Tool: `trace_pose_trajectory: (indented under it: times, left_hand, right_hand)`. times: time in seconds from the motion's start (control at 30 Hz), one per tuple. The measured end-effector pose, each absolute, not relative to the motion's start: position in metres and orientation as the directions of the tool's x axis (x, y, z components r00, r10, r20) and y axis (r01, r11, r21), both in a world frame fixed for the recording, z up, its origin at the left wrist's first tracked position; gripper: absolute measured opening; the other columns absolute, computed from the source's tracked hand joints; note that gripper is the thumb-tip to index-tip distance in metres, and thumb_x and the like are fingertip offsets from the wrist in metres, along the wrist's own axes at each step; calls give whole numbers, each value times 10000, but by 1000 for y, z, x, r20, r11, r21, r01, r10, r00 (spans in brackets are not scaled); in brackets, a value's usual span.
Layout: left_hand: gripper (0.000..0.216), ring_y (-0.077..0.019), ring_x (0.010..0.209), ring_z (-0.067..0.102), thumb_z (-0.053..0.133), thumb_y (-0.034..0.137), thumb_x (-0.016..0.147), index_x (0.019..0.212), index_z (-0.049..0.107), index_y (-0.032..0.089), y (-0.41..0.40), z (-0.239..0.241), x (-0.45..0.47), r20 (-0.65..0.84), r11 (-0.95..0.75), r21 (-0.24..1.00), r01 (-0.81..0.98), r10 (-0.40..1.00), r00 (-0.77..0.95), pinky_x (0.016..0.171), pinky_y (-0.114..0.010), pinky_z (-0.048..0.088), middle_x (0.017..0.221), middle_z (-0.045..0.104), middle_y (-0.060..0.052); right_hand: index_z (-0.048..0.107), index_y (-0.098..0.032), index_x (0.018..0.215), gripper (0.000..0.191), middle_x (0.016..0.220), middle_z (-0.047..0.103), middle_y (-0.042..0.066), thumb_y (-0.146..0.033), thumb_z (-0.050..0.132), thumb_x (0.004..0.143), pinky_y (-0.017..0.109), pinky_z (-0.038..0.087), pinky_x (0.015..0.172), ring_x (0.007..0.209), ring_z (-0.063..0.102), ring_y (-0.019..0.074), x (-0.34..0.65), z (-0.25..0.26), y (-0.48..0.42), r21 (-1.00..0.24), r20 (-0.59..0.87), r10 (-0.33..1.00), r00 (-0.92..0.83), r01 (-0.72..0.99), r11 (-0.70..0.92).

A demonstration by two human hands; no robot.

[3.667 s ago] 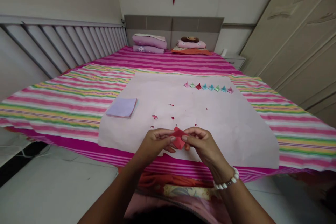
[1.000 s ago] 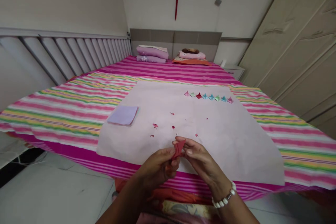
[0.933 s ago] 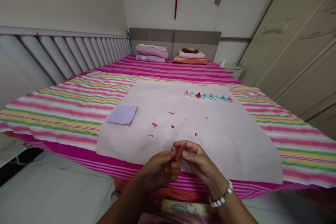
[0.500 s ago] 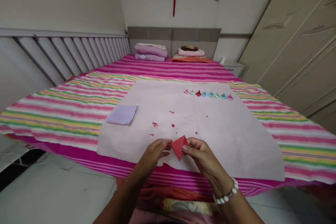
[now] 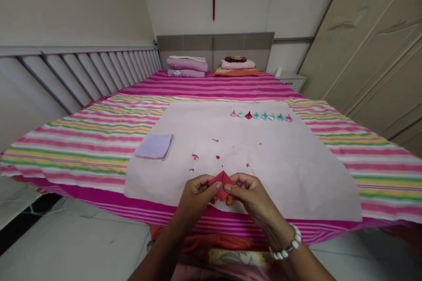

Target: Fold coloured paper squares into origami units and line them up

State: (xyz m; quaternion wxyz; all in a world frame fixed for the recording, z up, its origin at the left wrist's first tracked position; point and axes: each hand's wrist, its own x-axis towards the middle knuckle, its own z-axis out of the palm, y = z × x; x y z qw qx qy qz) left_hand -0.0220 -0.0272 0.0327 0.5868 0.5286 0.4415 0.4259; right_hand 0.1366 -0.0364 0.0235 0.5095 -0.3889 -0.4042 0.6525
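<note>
A folded piece of red origami paper point(image 5: 223, 178), diamond-shaped with a crease down its middle, is held between my two hands above the near edge of the white sheet point(image 5: 283, 171). My left hand point(image 5: 201, 191) pinches its left side, thumb on the front face. On the opposite side my right hand point(image 5: 245, 188) grips it with thumb and fingers; a white bead bracelet circles that wrist. Fingertips hide both side corners of the paper. Several small red scraps point(image 5: 195, 157) lie on the sheet just beyond my hands.
A stack of square coloured paper point(image 5: 154, 146), lilac on top, rests at the sheet's left. Several small folded paper pieces point(image 5: 264, 116) stand in a row at the far right. Striped bedding point(image 5: 99, 136) surrounds the sheet; folded bedding point(image 5: 187, 66) sits by the headboard.
My left hand has closed on the left side of the red paper, where it was loosely open at the corner. The paper has turned to show its centre crease, both thumbs now on its front.
</note>
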Motion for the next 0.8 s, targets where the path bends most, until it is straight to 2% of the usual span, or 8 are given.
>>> trace_pose_trajectory:
  times: [0.13,0.27,0.37,0.47,0.6,0.8]
  left_hand:
    - [189,-91,443,491,687,326,735,724,712,140,-29,31,-20,-62,70,997,-27,973,221,465,-202,395,473,564,25]
    - [239,-113,466,552,632,344,795,839,744,137,-29,31,-27,-96,97,995,11,946,310,479,-216,412,496,612,-5]
    - [298,-140,518,619,596,358,830,984,721,135,-29,32,-33,-117,126,992,2,910,397,511,-233,448,569,679,-39]
    - [390,-168,548,663,628,358,811,1138,650,146,-30,31,-35,-102,141,988,-64,904,415,541,-261,493,582,696,-34]
    - [348,-181,532,673,683,341,759,1044,679,142,-31,29,-32,-67,123,984,-127,925,375,521,-270,509,554,689,-23]
    - [238,-162,468,651,675,292,739,920,675,137,-31,26,-26,-148,218,952,-213,941,303,462,-227,458,503,675,-17]
  right_hand:
    - [681,-146,679,220,502,677,11,-287,831,601,208,427,442,413,578,107,133,22,-37,-906,-111,985,-135,-393,-156]
    - [676,-151,657,219,479,659,-5,-282,836,585,198,417,419,387,559,97,133,23,-37,-905,-109,989,-101,-402,-141]
    - [672,-154,642,222,470,646,-13,-296,833,587,197,420,419,382,553,93,134,24,-38,-906,-110,989,-100,-399,-141]
    - [676,-157,653,223,473,647,-11,-302,832,587,208,425,419,386,560,104,134,25,-39,-905,-116,986,-119,-397,-154]
    - [681,-157,665,213,449,631,-18,-276,835,580,213,423,422,379,557,107,132,26,-40,-901,-123,985,-119,-403,-162]
    - [710,-166,745,183,491,645,-15,-242,809,611,222,445,483,442,577,109,131,31,-44,-877,-139,984,-112,-448,-175]
